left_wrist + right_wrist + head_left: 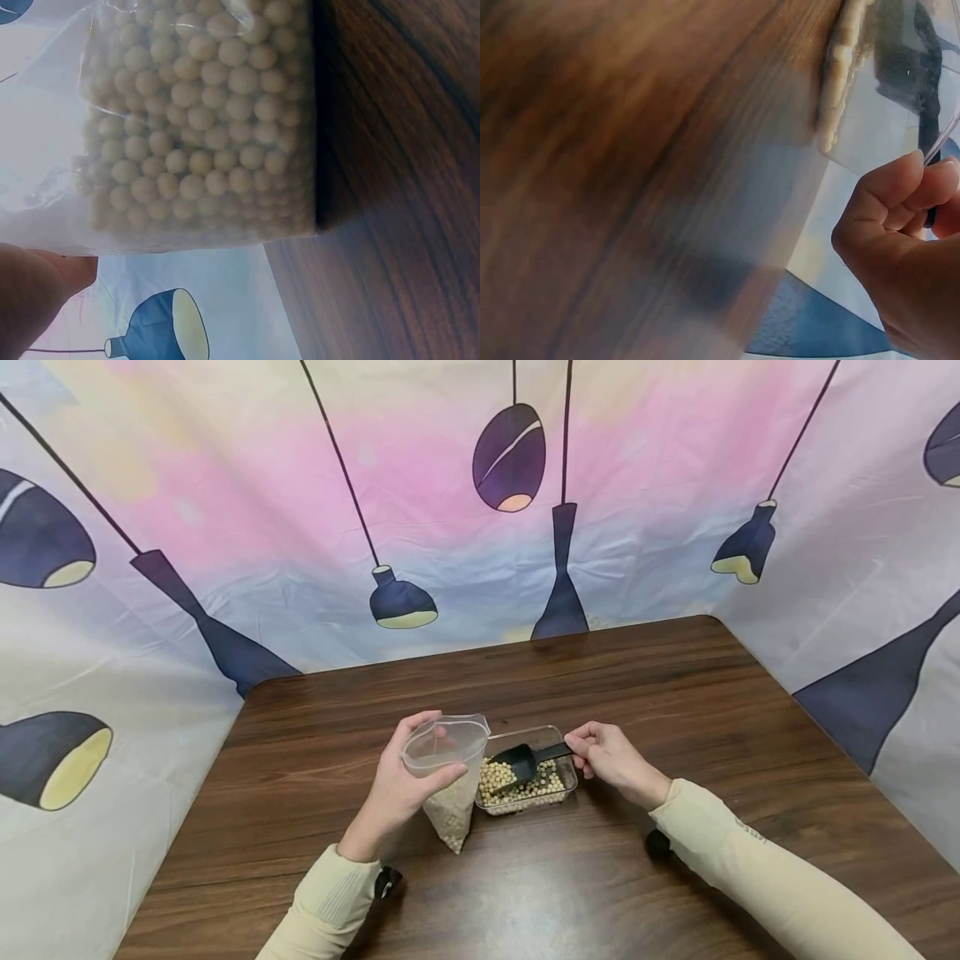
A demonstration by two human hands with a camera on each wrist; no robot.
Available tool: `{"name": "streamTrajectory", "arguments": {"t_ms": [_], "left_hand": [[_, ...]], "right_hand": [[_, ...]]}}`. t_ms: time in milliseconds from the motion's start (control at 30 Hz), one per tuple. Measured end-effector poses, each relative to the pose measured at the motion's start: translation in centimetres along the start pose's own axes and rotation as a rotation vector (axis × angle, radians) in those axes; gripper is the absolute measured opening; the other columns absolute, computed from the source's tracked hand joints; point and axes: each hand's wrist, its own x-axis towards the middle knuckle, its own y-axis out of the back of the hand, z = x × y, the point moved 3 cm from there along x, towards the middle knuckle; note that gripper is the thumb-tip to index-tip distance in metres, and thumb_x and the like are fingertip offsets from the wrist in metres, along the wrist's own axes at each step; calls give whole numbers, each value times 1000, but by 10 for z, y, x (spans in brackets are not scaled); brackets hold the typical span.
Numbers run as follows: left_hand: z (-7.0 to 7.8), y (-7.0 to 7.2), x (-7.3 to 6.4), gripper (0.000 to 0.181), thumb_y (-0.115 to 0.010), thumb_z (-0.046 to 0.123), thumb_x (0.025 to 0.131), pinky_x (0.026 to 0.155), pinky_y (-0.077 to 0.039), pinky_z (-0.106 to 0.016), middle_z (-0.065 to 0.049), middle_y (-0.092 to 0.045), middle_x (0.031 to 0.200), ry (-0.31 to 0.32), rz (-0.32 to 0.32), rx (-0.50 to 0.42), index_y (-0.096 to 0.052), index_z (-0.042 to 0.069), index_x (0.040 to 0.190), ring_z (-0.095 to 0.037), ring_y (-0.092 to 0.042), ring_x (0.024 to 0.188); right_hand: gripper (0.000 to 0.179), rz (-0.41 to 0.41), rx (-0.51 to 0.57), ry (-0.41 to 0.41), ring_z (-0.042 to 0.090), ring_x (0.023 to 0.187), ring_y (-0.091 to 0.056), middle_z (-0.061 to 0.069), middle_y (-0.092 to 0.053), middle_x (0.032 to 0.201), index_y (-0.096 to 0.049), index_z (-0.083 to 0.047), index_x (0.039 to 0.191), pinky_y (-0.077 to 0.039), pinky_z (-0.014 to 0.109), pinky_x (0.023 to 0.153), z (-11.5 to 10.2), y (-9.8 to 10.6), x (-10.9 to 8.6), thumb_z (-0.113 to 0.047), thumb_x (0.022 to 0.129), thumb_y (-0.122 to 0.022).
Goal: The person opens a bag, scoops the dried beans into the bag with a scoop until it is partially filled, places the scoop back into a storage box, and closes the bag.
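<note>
My left hand (pixel 401 781) grips a clear plastic bag (pixel 448 745) near its open mouth, thumb in front and fingers behind. Round pale yellow beans (pixel 202 116), which look like dried soybeans, fill its lower part, and the bag's bottom is down at the table. My right hand (pixel 609 758) pinches the handle of a black scoop (pixel 525 762) between thumb and fingers. The scoop's head lies in a clear plastic box (pixel 564 797) with beans in it, some of them at the scoop's lip. In the right wrist view the hand (pixel 900 217) is right at the box's rim.
Everything stands on a dark brown wooden table (pixel 630 693) with rounded far corners. Behind it hangs a cloth backdrop (pixel 645 460) printed with dark lamps. A black band (pixel 387 882) shows at the left wrist, another dark piece (pixel 658 845) at the right.
</note>
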Motion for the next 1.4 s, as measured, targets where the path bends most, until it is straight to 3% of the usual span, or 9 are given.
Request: {"name": "streamTrajectory", "arguments": {"t_ms": [333, 600, 800, 967, 1100, 1400], "left_hand": [[2, 2, -1, 69, -79, -3, 77, 86, -50, -32, -17, -57, 120, -7, -4, -4, -47, 12, 136, -31, -56, 110], [2, 2, 0, 70, -79, -3, 77, 86, -50, -31, -17, -56, 121, -6, -15, 1, -46, 9, 137, -31, -56, 111], [2, 2, 0, 70, -79, -1, 78, 87, -50, -32, -17, -56, 122, -9, -18, 9, -45, 8, 138, -30, -55, 111], [3, 2, 0, 70, -79, -2, 77, 87, -50, -32, -17, -56, 124, -11, -23, 5, -45, 11, 137, -30, -55, 112], [3, 2, 0, 70, -79, -2, 77, 87, -51, -33, -17, -55, 124, -9, -29, 4, -45, 13, 137, -31, -56, 111], [4, 2, 0, 74, -78, -6, 77, 89, -49, -31, -17, -54, 130, -8, -23, 10, -43, 7, 140, -32, -52, 117]], "right_hand": [[25, -24, 128, -50, 9, 58, -46, 3, -49, 70, -50, 9, 112, -47, 25, 60, -2, 24, 1, -14, 103, -49], [29, 5, 155, -8, 10, 63, -46, 2, -48, 76, -50, 3, 111, -48, 30, 66, -39, 49, -8, -24, 104, -49], [31, 38, 225, 62, 9, 62, -46, -1, -50, 74, -51, 1, 111, -49, 25, 64, -76, 56, -17, -28, 101, -53], [31, 31, 309, 152, 10, 61, -47, -1, -51, 71, -52, 1, 110, -48, 25, 63, -106, 51, -23, -27, 99, -58], [27, 40, 312, 239, 10, 61, -49, 0, -53, 69, -54, 2, 108, -49, 25, 62, -128, 39, -28, -23, 99, -59], [25, 123, 71, 393, 15, 64, -55, 4, -56, 67, -58, 5, 107, -50, 26, 63, -153, 7, -40, -19, 99, -59]]}}
